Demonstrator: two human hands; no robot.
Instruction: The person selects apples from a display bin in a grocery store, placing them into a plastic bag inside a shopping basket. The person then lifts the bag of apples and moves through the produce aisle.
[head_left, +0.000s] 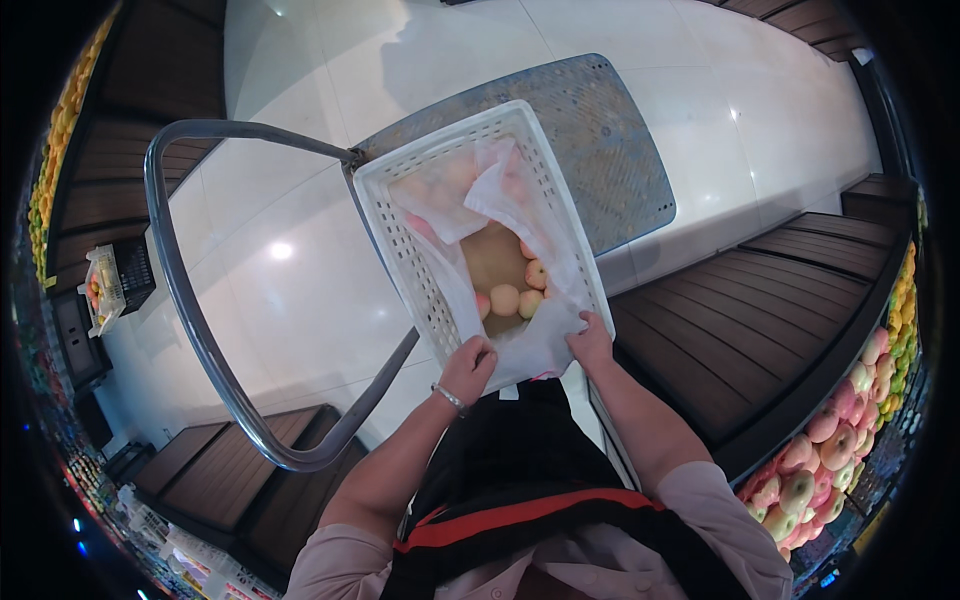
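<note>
A white perforated plastic crate (566, 206) sits before me on a platform cart, tilted in the view. Thin white translucent liner (547, 330) drapes over its inner walls and folds across its far part. Several pale yellow-pink apples (505, 300) rest on the brown bottom, mostly near my end and the right wall. Others show dimly beneath the far folds. My left hand (470, 367), with a bracelet at the wrist, pinches the liner at the near left corner. At the near right corner, my right hand (592, 343) has its fingers closed on the liner's edge.
Left of the crate rises the cart's bent metal handle (180, 255); its worn blue deck (637, 165) extends beyond. A brown slatted display stand (750, 300) runs along the right, with piled apples (832, 442) on its outer side. Another crate (105, 289) with fruit stands far left.
</note>
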